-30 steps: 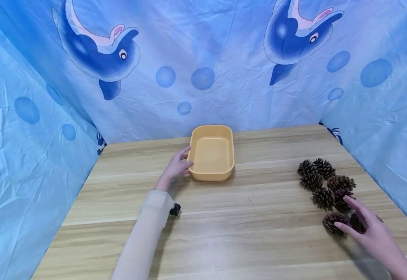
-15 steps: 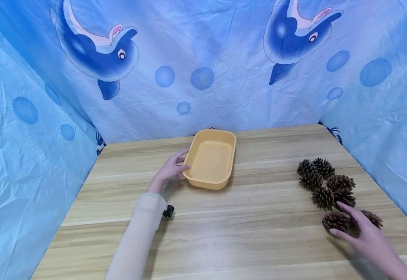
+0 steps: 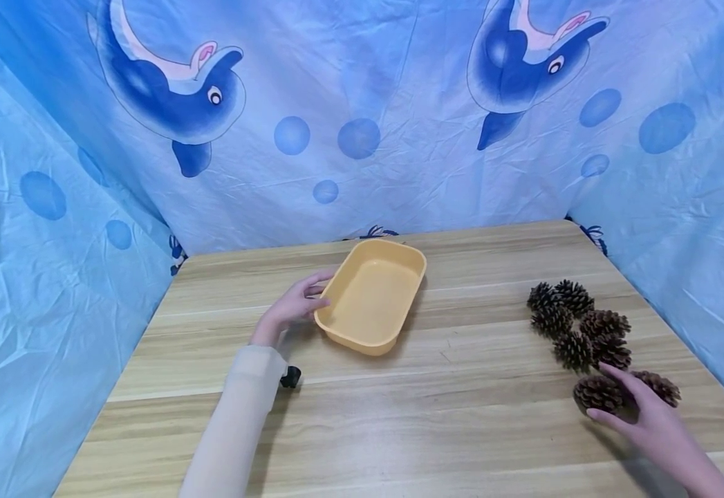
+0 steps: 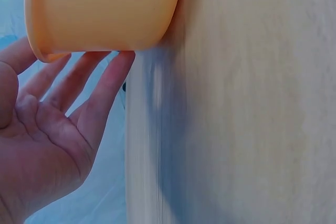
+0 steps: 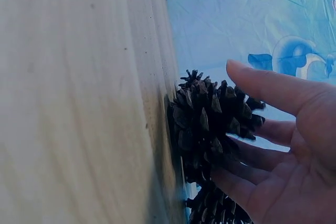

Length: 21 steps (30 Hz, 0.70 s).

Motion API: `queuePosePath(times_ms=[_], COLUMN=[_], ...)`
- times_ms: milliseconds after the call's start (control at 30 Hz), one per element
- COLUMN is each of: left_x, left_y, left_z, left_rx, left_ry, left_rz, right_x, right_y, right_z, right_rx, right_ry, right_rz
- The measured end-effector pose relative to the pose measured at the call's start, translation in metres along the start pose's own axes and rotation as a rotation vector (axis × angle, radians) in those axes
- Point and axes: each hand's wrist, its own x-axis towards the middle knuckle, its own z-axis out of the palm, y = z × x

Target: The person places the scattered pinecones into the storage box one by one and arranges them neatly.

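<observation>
In the head view, a yellow plastic tray point(image 3: 370, 297) with rounded corners sits at the table's far middle, turned at an angle. My left hand point(image 3: 291, 303) grips its left side, thumb over the rim. The left wrist view shows fingers point(image 4: 113, 77) against the tray's outer wall point(image 4: 105, 14). At the right, my right hand point(image 3: 651, 418) is spread around a pine cone point(image 3: 597, 394). From the right wrist, the thumb stands apart from that pine cone point(image 5: 210, 119) and the fingers reach behind it. A second pine cone point(image 3: 657, 387) lies just beyond the hand.
Several more pine cones point(image 3: 576, 349) lie clustered past my right hand. A small black object point(image 3: 290, 377) shows beside my left sleeve point(image 3: 237, 415). Blue dolphin-print cloth point(image 3: 362, 180) hangs behind and at both sides of the wooden table point(image 3: 449, 436).
My left hand has drawn the tray toward me and turned it, its near end swinging left. My right hand has shifted slightly left and stays around the pine cone.
</observation>
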Motion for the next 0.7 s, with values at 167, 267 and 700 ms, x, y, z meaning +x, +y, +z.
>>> queuePosePath(times_ms=[167,267,700], left_x=[-0.0017,-0.0034,-0.0087], left_y=[-0.0011,-0.0009,0.0032], left_z=[-0.0020,-0.0027,-0.0048], left_rx=[0.014,0.009,0.101], left_ry=[-0.041,-0.075,-0.242], left_rz=[-0.023,-0.030,0.064], right_x=[0.0002,0.0005,0.0019], right_y=[0.0008,0.0008,-0.0046], right_z=[0.0002,0.0002,-0.0022], right_rx=[-0.037,-0.049,-0.066], right_ry=[-0.006,-0.014,-0.065], right_rz=[-0.007,-0.007,0.031])
